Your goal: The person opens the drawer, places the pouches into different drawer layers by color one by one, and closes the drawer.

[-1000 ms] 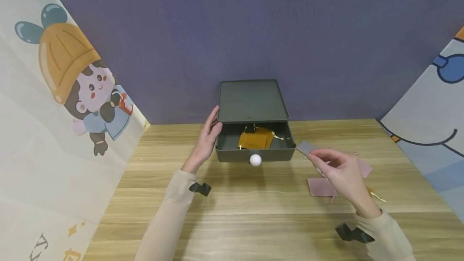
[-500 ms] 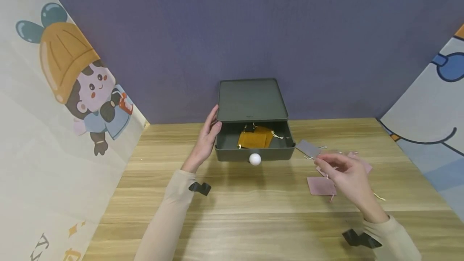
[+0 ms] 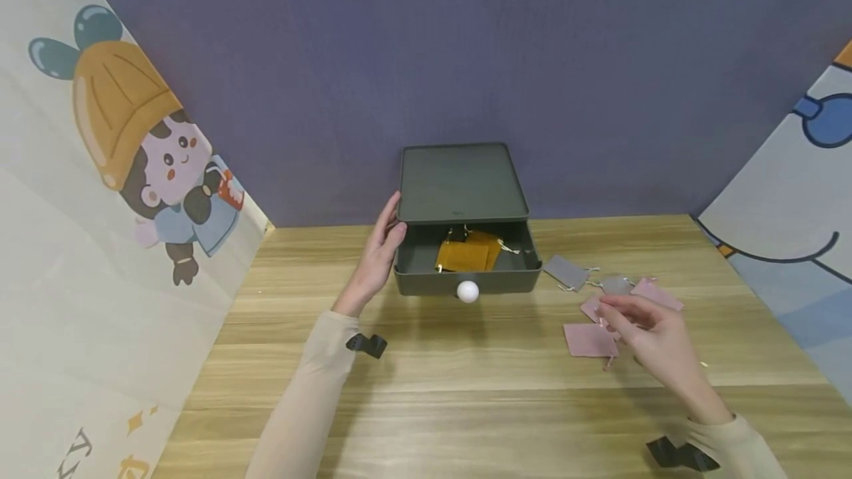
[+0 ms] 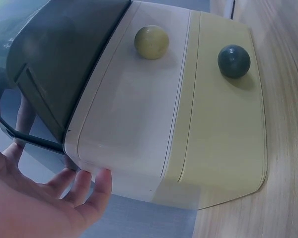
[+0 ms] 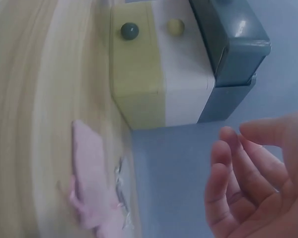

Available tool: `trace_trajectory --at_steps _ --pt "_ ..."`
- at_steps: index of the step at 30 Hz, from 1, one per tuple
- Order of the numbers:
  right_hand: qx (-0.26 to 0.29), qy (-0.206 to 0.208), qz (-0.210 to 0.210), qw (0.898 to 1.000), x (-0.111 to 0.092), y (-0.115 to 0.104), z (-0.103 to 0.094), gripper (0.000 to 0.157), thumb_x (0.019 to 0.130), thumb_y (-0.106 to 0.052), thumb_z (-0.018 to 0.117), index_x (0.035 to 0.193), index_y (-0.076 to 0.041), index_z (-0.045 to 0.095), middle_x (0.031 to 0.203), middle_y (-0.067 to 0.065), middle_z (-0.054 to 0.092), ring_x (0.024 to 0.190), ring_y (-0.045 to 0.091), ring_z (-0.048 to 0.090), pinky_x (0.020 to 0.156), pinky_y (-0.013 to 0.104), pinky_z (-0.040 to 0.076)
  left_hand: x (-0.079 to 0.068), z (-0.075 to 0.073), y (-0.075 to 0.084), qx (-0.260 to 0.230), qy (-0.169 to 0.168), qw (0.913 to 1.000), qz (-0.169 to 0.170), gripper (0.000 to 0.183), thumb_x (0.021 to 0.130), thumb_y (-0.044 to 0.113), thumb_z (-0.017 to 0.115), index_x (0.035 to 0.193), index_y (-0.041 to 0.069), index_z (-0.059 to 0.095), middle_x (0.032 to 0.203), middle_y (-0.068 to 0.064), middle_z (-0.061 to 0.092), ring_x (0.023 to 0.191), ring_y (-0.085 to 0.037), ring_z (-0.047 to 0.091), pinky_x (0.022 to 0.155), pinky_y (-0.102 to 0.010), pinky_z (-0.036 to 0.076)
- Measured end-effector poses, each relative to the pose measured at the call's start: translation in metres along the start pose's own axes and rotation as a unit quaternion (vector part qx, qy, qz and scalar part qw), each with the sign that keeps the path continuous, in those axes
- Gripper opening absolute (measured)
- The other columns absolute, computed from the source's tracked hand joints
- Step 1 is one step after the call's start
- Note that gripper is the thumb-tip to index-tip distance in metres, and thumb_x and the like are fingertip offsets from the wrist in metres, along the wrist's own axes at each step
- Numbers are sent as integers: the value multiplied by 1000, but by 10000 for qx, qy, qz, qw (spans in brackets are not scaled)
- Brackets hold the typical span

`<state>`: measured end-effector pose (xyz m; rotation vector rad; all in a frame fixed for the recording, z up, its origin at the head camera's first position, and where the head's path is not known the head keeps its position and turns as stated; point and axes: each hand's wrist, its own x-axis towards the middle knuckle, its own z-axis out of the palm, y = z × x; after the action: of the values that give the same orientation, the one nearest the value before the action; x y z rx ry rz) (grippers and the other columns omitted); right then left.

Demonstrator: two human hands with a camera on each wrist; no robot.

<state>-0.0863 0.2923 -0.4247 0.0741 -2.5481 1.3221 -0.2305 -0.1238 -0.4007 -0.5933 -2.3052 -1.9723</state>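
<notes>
A small chest of drawers stands against the back wall; its dark green top drawer with a white knob is pulled out. Mustard drawstring pouches lie inside it. My left hand rests its fingers against the chest's left side, thumb near the top drawer. My right hand hovers over the pouches on the right, fingers loosely bent, nothing seen between them in the right wrist view. Beneath and around it lie pink pouches and grey pouches. The hand partly covers some of these.
Below the open drawer are a white drawer and a pale yellow drawer, both pushed in. The wooden table runs to a purple-grey back wall. Printed panels border both sides.
My right hand has moved right and toward me, away from the nearest grey pouch. Another grey pouch has come into sight. The left hand and the drawer stay as they were.
</notes>
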Motion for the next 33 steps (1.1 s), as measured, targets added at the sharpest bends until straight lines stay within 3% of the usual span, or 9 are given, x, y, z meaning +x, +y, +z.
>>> trace_trajectory --at_steps 4,8,15,21,26,33 --pt "-92 -11 86 9999 -4 10 -3 27 102 -13 73 121 5 75 92 -32 72 74 -1 70 57 20 56 0 0 -1 15 13 10000 -10 64 114 25 42 173 22 18 177 -17 18 161 -36 23 130 -61 25" --pt "-248 -142 569 9980 -8 18 -8 33 103 -23 73 126 2 73 92 -32 72 71 2 68 54 25 55 1 0 -2 -13 18 10000 -41 63 114 25 42 173 22 18 177 -18 17 162 -35 22 130 -60 25" --pt "-449 -284 1055 9930 -16 30 -14 41 103 -31 72 131 0 72 94 -15 79 73 6 70 61 24 59 1 0 0 -39 24 10000 4 63 114 24 41 173 20 18 177 -16 17 162 -36 22 131 -60 25" --pt "-86 -379 1326 9904 -23 48 -20 48 103 -30 73 135 6 68 100 -31 72 87 -4 73 72 22 63 1 1 1 -20 32 10000 16 64 114 24 42 173 19 17 178 -15 16 162 -36 22 130 -61 24" --pt "-460 -353 1253 9904 -28 61 -29 45 103 -31 72 134 3 69 102 -32 72 87 -11 69 70 15 59 1 1 1 -2 53 10000 14 64 114 24 42 173 18 18 178 -16 17 162 -37 22 131 -61 24" --pt "-996 -195 1351 9856 -33 76 -41 45 101 -38 74 130 -4 74 99 -43 60 86 -23 55 67 12 52 1 1 -1 32 41 10000 -16 62 115 24 41 173 20 18 178 -15 17 163 -36 21 131 -61 23"
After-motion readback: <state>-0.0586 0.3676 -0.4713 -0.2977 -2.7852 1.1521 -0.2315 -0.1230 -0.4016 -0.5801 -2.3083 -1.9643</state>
